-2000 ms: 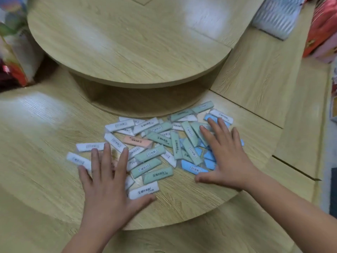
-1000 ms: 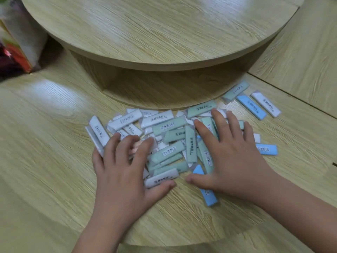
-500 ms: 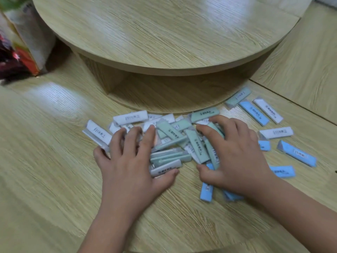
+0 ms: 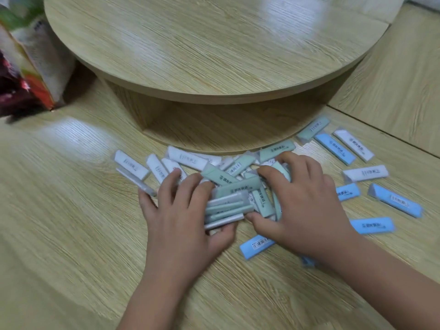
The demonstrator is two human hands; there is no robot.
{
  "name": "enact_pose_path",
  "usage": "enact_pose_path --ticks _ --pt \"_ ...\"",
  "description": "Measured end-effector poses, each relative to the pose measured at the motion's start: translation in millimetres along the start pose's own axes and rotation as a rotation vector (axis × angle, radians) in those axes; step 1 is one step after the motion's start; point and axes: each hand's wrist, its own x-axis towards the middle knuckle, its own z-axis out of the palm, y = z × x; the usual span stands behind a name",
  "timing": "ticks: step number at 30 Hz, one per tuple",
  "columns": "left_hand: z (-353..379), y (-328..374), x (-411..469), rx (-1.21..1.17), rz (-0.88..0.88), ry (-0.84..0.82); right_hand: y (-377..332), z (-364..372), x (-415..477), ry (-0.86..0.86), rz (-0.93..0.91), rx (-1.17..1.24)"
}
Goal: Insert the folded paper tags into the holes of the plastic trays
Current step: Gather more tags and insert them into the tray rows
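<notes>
Closer together now, my left hand [image 4: 183, 217] and right hand [image 4: 302, 206] are curling round the tags [image 4: 235, 186], bunching them in the worktop's [image 4: 71, 210] middle. I am guessing they are feeling light and slippery, so I am pinching their long sides.

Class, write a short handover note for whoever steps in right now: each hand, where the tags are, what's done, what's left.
Left hand: fingers and thumb curled round the tag pile from its left side.
Right hand: curled round the same pile from its right side.
Loose blue tags lie apart on the right and white tags on the left, all on the wooden shelf.
Done: no inserted tag shows, and no plastic tray is in view.
To do: collect the strays, find the trays, insert every tag.
</notes>
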Motion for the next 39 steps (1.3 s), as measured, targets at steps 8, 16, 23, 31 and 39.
enact_pose_path --ticks 8,16,23,31,39 --pt "8.3 -5.6 0.1 -0.131 0.166 0.097 -8.6 3.7 1.1 0.070 -0.055 0.053" --pt "4.1 2.9 2.1 -0.164 0.172 -0.024 -8.4 1.8 6.8 0.053 -0.050 0.050" --pt "0.5 16.9 8.8 -0.091 0.046 -0.087 -11.2 -1.5 13.4 0.000 0.011 0.186" --pt "-4.8 25.5 21.9 -0.126 -0.072 -0.075 -17.3 -8.6 18.7 -0.007 0.050 0.336" --pt "-4.0 28.6 26.4 -0.182 -0.051 -0.083 -17.6 -6.4 22.5 0.034 0.105 0.622"
